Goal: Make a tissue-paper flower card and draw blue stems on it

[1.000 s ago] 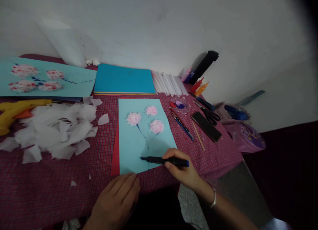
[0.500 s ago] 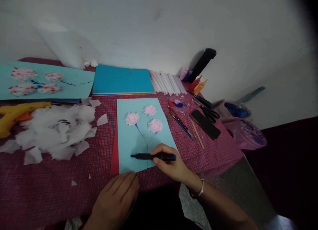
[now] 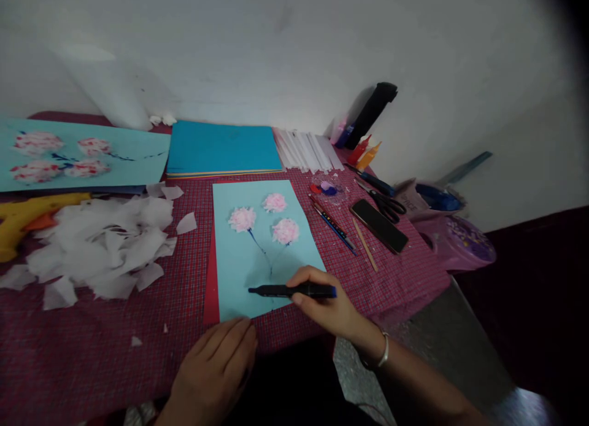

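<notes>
A black marker pen [image 3: 271, 290] with a blue end is gripped between the thumb and fingers of my right hand [image 3: 322, 300]. It lies level over the lower part of a light blue sheet [image 3: 239, 260]; whether it touches the paper I cannot tell. Three pink-and-white crumpled paper flowers [image 3: 286, 231] sit on the sheet, and thin dark blue stem lines run down from two of them. My left hand [image 3: 218, 358] rests with fingers extended at the sheet's lower left edge, holding nothing. Red paper [image 3: 211, 297] shows from under the sheet.
White tissue pieces [image 3: 105, 242] and a yellow glue gun [image 3: 27, 220] lie left. Behind are a finished flower picture [image 3: 138, 143], blue paper [image 3: 221, 147] and white glue sticks [image 3: 308, 151]. Brushes [image 3: 334, 226], a phone [image 3: 380, 225], scissors [image 3: 386, 203] and paint tubes [image 3: 368, 157] sit right.
My right hand has shifted slightly to the right with the marker pen. My left hand stays at the sheet's edge. The view has moved a little.
</notes>
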`<state>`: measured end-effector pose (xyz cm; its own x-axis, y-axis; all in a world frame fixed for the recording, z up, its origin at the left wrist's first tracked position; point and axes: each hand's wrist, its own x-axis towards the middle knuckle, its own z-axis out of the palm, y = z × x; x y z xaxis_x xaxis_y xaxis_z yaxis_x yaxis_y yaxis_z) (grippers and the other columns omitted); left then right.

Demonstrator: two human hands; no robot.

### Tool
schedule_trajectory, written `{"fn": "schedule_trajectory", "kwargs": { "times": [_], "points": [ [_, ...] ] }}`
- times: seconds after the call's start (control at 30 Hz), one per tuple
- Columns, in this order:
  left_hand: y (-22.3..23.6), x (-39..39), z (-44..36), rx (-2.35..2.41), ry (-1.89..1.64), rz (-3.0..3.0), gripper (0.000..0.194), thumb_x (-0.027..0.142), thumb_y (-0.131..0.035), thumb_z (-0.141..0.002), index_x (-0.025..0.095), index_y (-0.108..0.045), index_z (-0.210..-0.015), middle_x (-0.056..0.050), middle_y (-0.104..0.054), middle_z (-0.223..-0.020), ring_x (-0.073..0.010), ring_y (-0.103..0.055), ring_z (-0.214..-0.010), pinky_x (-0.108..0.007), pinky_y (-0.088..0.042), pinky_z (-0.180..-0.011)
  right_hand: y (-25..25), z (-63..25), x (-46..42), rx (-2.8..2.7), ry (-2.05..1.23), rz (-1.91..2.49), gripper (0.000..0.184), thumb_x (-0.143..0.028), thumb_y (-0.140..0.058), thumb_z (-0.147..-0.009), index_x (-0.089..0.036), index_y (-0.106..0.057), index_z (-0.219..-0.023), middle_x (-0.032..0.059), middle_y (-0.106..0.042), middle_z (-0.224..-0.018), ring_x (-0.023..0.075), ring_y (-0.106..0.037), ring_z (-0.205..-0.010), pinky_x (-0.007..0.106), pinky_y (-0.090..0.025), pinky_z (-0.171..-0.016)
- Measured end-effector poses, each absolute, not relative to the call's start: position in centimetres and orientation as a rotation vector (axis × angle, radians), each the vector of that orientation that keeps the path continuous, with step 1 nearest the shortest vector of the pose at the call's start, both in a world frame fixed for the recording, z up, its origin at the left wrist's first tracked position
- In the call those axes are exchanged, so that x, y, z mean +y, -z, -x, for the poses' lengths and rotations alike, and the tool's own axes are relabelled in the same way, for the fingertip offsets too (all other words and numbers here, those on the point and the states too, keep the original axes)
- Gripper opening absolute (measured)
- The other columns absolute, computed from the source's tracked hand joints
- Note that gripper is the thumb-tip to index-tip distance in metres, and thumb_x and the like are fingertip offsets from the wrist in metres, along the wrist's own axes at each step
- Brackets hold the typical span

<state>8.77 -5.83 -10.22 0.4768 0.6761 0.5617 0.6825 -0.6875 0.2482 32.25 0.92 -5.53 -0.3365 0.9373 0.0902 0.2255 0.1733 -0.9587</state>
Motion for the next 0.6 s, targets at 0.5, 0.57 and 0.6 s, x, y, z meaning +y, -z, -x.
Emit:
{"fn": "schedule_trajectory", "kwargs": {
  "times": [0.5, 0.57, 0.6],
  "points": [
    [10.2, -5.9, -8.8, -1.238, 0.989, 2.706, 0.022, 0.007, -0.051, -0.088, 0.011, -0.066, -0.104, -0.008, -0.068, -0.107, -0.0191, -0.059, -0.101, -0.035, -0.044, -0.09, 5.6, -33.2, 0.2, -1.733, -1.123, 1.187, 0.01, -0.022, -0.061, -0.081, -0.02, -0.065, -0.09, 0.001, -0.062, -0.075, 0.0145, -0.057, -0.068, 0.026, -0.043, -0.061],
    [10.2, -5.9, -8.7, -1.23, 1.001, 2.716, 0.022, 0.007, -0.052, -0.087, 0.011, -0.065, -0.104, -0.008, -0.068, -0.108, -0.0196, -0.059, -0.102, -0.035, -0.044, -0.091, 5.7, -32.9, 0.3, -1.756, -1.124, 1.155, 0.011, -0.022, -0.062, -0.081, -0.02, -0.066, -0.091, 0.0018, -0.063, -0.077, 0.015, -0.058, -0.07, 0.027, -0.044, -0.064],
    [10.1, -5.9, -8.7, -1.227, 1.007, 2.716, 0.022, 0.006, -0.052, -0.086, 0.01, -0.065, -0.104, -0.008, -0.068, -0.108, -0.0198, -0.059, -0.102, -0.035, -0.044, -0.091, 5.7, -32.5, 0.3, -1.768, -1.131, 1.131, 0.012, -0.023, -0.063, -0.081, -0.02, -0.066, -0.092, 0.0021, -0.064, -0.079, 0.0154, -0.059, -0.072, 0.028, -0.045, -0.066]
  ]
}}
